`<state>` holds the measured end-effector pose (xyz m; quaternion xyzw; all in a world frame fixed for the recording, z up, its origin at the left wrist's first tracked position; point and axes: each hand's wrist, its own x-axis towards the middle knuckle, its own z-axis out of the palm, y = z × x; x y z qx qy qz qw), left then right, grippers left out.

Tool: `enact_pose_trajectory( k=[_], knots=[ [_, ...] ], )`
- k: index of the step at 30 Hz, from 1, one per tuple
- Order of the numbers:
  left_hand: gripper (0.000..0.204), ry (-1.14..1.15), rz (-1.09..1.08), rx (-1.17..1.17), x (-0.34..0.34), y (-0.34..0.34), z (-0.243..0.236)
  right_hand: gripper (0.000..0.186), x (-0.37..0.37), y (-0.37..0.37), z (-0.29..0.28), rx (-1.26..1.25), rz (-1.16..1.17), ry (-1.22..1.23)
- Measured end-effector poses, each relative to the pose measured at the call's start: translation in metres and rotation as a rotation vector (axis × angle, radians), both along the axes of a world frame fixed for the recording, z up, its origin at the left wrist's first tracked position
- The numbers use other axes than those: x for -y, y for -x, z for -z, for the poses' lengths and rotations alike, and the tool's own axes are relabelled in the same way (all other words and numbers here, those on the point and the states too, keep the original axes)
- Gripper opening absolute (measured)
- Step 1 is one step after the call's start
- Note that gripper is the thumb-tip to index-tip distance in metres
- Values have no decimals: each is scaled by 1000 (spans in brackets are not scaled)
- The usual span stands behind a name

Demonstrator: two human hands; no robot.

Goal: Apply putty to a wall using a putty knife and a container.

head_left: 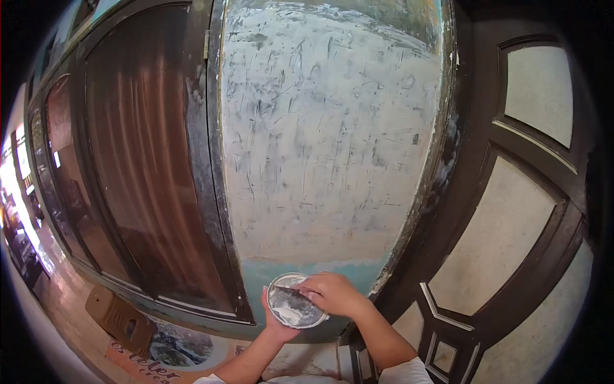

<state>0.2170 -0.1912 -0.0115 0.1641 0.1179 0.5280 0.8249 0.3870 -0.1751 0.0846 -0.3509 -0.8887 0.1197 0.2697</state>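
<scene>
My left hand (279, 328) holds a round tub (306, 325) from its left side and underneath, fingers wrapped round the wall. White paste (289, 314) is smeared over its inside, thickest near the lower left. Over the tub's mouth, my right hand (334, 293) is closed on a putty knife (285, 290), whose dark blade reaches into the tub; its grip is mostly covered by my fingers. Just beyond stands a wall panel (326, 166), coated in patchy whitish filler with dark streaks, above a bare turquoise strip (256, 272) at its foot.
A dark wooden frame (214, 128) with glass and a reddish curtain (144, 147) borders the panel's left. To the right stands a dark door (473, 192) with pale panels. A brown plastic stool (118, 318) and a printed sheet (185, 349) are on the floor at lower left.
</scene>
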Motion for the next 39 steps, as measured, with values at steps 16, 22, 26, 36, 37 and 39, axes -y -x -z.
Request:
enact_pose_trajectory(
  k=[16, 22, 26, 36, 37, 39],
  knots=[
    [94, 35, -7, -25, 55, -25, 4, 30, 58, -29, 15, -8, -47, 6],
    [89, -47, 11, 28, 33, 30, 26, 33, 41, 13, 25, -81, -238, 75],
    [86, -56, -23, 43, 15, 55, 6, 37, 17, 46, 12, -72, -226, -20],
    [84, -7, -136, 39, -1, 105, 6, 26, 5, 108, 21, -114, -117, -52],
    [83, 30, -160, 32, -7, 109, 5, 26, 5, 112, 20, -117, -106, -53],
    [82, 23, -168, 27, -8, 110, 6, 24, 3, 116, 17, -175, -97, 46]
  ],
)
